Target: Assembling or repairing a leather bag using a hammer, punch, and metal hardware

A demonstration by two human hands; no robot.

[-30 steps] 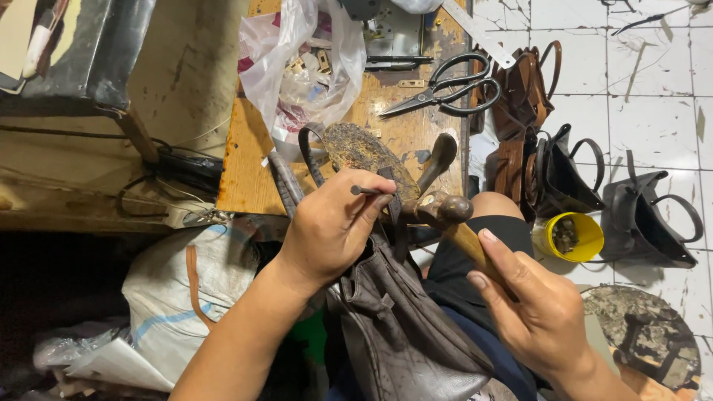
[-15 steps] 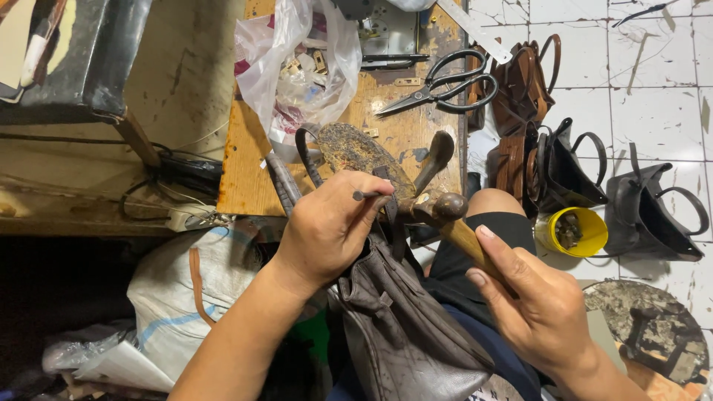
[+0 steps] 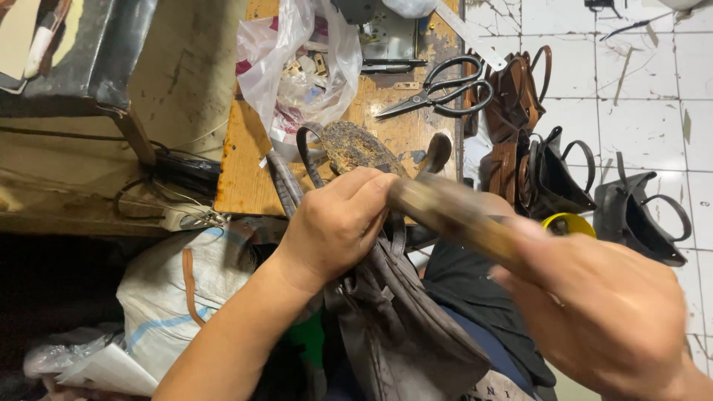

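a: what is closest to the camera?

b: the right hand (image 3: 601, 312), large and motion-blurred, its fingers wrapped around the worn brown wooden handle of a hammer (image 3: 453, 215). the handle looks hard and smooth, so a full-fist grip near its end suits it; the head is hidden.

a: and the other hand?

b: the left hand (image 3: 334, 223) has its fingers pressed together in a pinch on a dark brown leather bag (image 3: 401, 327) draped over the lap. the bag looks soft, floppy and light, creased and matte, best held at a seam or strap.

a: what lies beyond?

b: a rusty, pitted iron shoe-last anvil (image 3: 356, 148), heavy and rigid, on a scuffed wooden counter (image 3: 238, 171). farther off are black-handled steel scissors (image 3: 438, 89) and a crinkled clear plastic bag of small metal fittings (image 3: 297, 67). on the white tiled floor (image 3: 639, 96) stand more stiff leather bags (image 3: 535, 148).
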